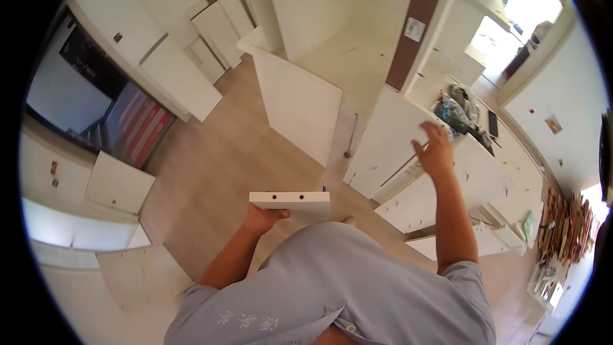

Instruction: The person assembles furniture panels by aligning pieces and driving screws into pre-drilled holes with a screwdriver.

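My left hand (260, 218) grips a white board (289, 200) in front of my body, thumb on the near side. Two dark round holes show in the board's upper edge, and a small blue piece (324, 188) stands at its right end. Raised to the right, my right hand (437, 150) has its fingers apart and holds nothing that I can see. It is above white panels (396, 147) with small fittings on them. Just beyond it lies a heap of clear plastic bags and dark items (461, 112).
White panels (297, 102) lean upright ahead, and others (223, 22) rest against the left wall. A doorway (137, 128) with a red-striped mat opens at left. Stacked wooden strips (565, 227) stand far right. Wood-look flooring (204, 172) runs between.
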Demonstrator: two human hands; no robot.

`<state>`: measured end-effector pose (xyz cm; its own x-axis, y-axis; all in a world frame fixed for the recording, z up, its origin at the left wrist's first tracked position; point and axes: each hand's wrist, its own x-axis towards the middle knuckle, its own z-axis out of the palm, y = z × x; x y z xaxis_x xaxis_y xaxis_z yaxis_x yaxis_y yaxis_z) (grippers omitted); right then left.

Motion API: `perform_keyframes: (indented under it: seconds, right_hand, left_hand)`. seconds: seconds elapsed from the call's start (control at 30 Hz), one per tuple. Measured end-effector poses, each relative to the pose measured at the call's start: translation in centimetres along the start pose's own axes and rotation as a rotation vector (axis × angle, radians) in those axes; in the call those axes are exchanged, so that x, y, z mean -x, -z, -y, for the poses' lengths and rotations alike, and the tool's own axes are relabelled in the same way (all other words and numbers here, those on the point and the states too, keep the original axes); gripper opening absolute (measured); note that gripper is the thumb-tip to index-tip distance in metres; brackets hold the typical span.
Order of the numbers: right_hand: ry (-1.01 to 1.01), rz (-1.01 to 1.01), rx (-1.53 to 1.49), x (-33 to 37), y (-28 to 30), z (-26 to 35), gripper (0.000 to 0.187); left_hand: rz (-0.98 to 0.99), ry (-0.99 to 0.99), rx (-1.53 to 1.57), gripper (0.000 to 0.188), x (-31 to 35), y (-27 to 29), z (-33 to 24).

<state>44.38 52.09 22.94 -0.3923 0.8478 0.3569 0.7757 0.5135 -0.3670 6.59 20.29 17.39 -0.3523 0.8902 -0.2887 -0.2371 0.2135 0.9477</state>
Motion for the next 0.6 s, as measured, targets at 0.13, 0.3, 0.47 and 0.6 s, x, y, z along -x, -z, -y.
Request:
perform_keyframes:
  seconds: [0.13, 0.3, 0.47, 0.6]
  right_hand:
    - [-0.004, -0.038, 0.285, -8.2, -3.3, -1.9, 0.068]
    - [-0.29, 0.278, 0.36, -10.5, -8.8, -2.7, 0.054]
    - [-0.197, 0.257, 0.252, -7.6, -8.2, -1.7, 0.039]
    - [-0.014, 0.248, 0.179, -2.2, -5.7, 0.2, 0.033]
  left_hand:
    - [0.096, -0.125, -0.05, 0.036, -1.2, 1.3, -0.3]
    - [0.016, -0.098, -0.267, 0.034, -2.2, 4.0, -0.3]
    - [0.142, 0.051, -0.008, 0.034, -4.9, 7.8, -0.8]
    - [0.273, -0.066, -0.176, 0.033, -7.4, 10.2, -0.1]
